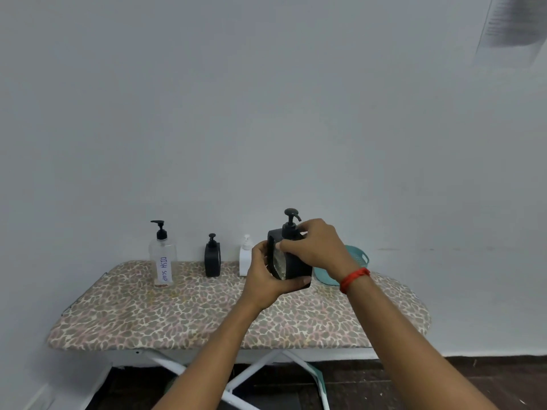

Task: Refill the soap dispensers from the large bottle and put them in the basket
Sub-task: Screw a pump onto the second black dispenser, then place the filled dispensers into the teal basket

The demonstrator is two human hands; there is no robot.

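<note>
A black square soap dispenser (291,261) with a pump top is lifted above the board. My left hand (266,281) grips its lower left side and base. My right hand (315,247) wraps its upper right side just below the pump collar. A tall clear bottle (162,257) labelled DISH SOAP, with a black pump, stands at the back left. A small black dispenser (212,260) stands to its right, then a small white dispenser (245,258), partly hidden by my left hand. The teal basket (359,258) sits behind my right wrist.
Everything rests on an ironing board (183,315) with a leopard-print cover, pushed against a plain grey wall. White crossed legs (251,377) show below over a dark floor. A red thread band (353,278) circles my right wrist.
</note>
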